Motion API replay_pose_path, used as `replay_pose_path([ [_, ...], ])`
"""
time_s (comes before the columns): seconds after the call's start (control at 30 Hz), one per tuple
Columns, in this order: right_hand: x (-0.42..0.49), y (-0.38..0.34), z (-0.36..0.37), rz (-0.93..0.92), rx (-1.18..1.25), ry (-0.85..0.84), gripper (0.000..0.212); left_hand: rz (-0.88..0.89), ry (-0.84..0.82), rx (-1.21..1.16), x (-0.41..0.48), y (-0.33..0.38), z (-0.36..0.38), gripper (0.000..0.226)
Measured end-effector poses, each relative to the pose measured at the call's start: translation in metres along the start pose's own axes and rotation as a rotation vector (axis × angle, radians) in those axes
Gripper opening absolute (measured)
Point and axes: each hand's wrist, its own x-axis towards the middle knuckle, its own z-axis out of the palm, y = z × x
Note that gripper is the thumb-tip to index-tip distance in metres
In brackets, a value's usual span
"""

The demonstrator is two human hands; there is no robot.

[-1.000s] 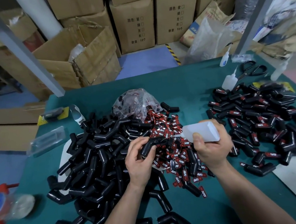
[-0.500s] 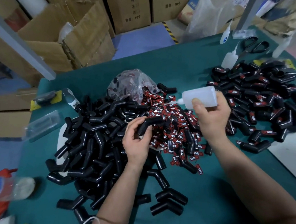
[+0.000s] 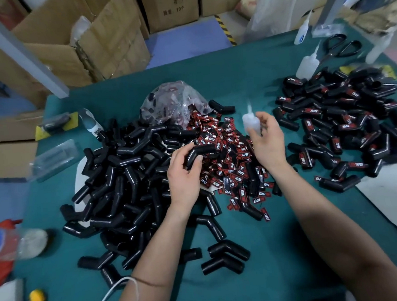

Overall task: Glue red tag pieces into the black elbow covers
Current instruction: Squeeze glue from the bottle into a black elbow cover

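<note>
My left hand point(image 3: 183, 177) grips a bare black elbow cover point(image 3: 200, 151) over the red tag heap point(image 3: 230, 153)'s left edge. My right hand point(image 3: 268, 143) curls round the glue bottle point(image 3: 251, 122) over its far edge. Right of the heap lies the tagged pile point(image 3: 345, 127). Left of it a bigger untagged pile point(image 3: 120, 178) waits, so I judge over half remains. The bottle is blurred, its nozzle unclear.

Open along the far strip of green table point(image 3: 246, 73) behind the plastic bag point(image 3: 171, 100), and on the near cloth right of two loose covers point(image 3: 225, 257). Blocked at left by heaped black elbow covers point(image 3: 125, 178), mid-table by red tags point(image 3: 230, 153), at right by tagged covers point(image 3: 344, 122). Narrow lane between tags and tagged covers, filled by the right hand point(image 3: 266, 141) gripping a glue bottle point(image 3: 251, 121).
</note>
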Motion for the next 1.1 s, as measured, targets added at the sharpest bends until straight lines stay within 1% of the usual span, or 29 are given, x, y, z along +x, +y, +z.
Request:
replay_pose_path([
  [0.1,0.005,0.004,0.000,0.021,-0.086,-0.022,0.032,0.001,0.000,0.028,0.001,-0.001,0.000,0.036],
  [0.2,0.006,0.005,0.000,0.031,-0.089,-0.022,0.031,0.009,0.009,0.067,0.002,0.002,0.002,0.035],
  [0.27,0.006,0.006,0.000,0.040,-0.100,-0.026,0.036,0.014,0.022,0.093,0.005,0.002,0.003,0.034],
  [0.33,0.007,0.007,0.001,0.049,-0.124,-0.031,0.040,-0.046,0.017,0.093,0.011,0.001,0.006,0.037],
  [0.43,0.009,0.007,0.002,0.063,-0.108,-0.050,0.038,-0.115,0.017,0.076,0.018,-0.002,0.011,0.038],
  [0.57,0.009,0.007,0.003,0.071,-0.126,-0.055,0.036,-0.051,0.011,0.133,0.021,0.000,0.013,0.042],
  [0.63,0.009,0.008,0.004,0.071,-0.135,-0.060,0.040,-0.046,0.005,0.172,0.022,-0.001,0.013,0.040],
  [0.7,0.007,0.006,0.005,0.052,-0.133,-0.068,0.053,-0.041,0.002,0.200,0.023,-0.001,0.013,0.034],
  [0.73,0.004,0.004,0.005,0.018,-0.119,-0.050,0.061,-0.039,0.002,0.210,0.023,-0.001,0.013,0.032],
  [0.77,0.000,0.000,0.005,-0.059,-0.113,0.003,0.064,-0.040,0.003,0.214,0.023,-0.001,0.013,0.031],
  [0.8,-0.004,-0.004,0.004,-0.182,-0.123,0.092,0.061,-0.045,0.003,0.213,0.024,-0.001,0.013,0.030],
  [0.83,-0.008,-0.007,0.003,-0.334,-0.155,0.192,0.051,-0.049,0.005,0.210,0.025,-0.001,0.013,0.029],
  [0.87,-0.010,-0.008,0.004,-0.488,-0.184,0.243,0.038,-0.051,0.009,0.207,0.026,-0.002,0.013,0.028],
  [0.9,-0.012,-0.008,0.006,-0.627,-0.210,0.196,0.027,-0.052,0.011,0.203,0.027,-0.002,0.014,0.027],
  [0.93,-0.014,-0.009,0.008,-0.718,-0.243,0.064,0.020,-0.054,0.012,0.199,0.029,-0.002,0.014,0.026],
  [0.97,-0.016,-0.011,0.012,-0.762,-0.297,-0.104,0.020,-0.059,0.015,0.198,0.031,-0.002,0.015,0.025],
  [1.0,-0.017,-0.012,0.016,-0.774,-0.364,-0.254,0.024,-0.066,0.020,0.196,0.033,-0.002,0.015,0.025],
  [1.03,-0.016,-0.012,0.019,-0.763,-0.443,-0.352,0.030,-0.072,0.026,0.189,0.034,-0.003,0.016,0.024],
  [1.07,-0.015,-0.012,0.023,-0.741,-0.514,-0.399,0.036,-0.077,0.029,0.179,0.036,-0.003,0.017,0.024],
  [1.1,-0.012,-0.013,0.026,-0.715,-0.569,-0.411,0.040,-0.080,0.032,0.170,0.037,-0.003,0.018,0.024],
])
